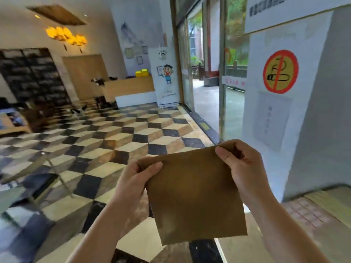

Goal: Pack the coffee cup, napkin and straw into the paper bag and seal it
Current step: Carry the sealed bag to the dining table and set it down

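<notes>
Floor (pixel 106 137): checkered tile, fills left and centre of frame; wide open room there for arm travel. White pillar (pixel 296 103) w/ no-smoking sign (pixel 280 71) stands at right, close behind the right hand, so less room that side. Worktop (pixel 322 209) shows only at lower right corner; no cup, napkin or straw in view.

Paper bag (pixel 195 194): centre-bottom of frame, held up in the air, flat, brown, mouth edge at top. We judge it light, thin, floppy, easy to crease or tear; best taken at top corners, as now.

Left hand (pixel 138 179): pinches upper-left corner, thumb on the front face. Right hand (pixel 241 164): pinches upper-right corner, fingers curled behind. Whether the mouth is parted, we cannot tell.

We judge packing not yet begun; bag needs opening first.
</notes>
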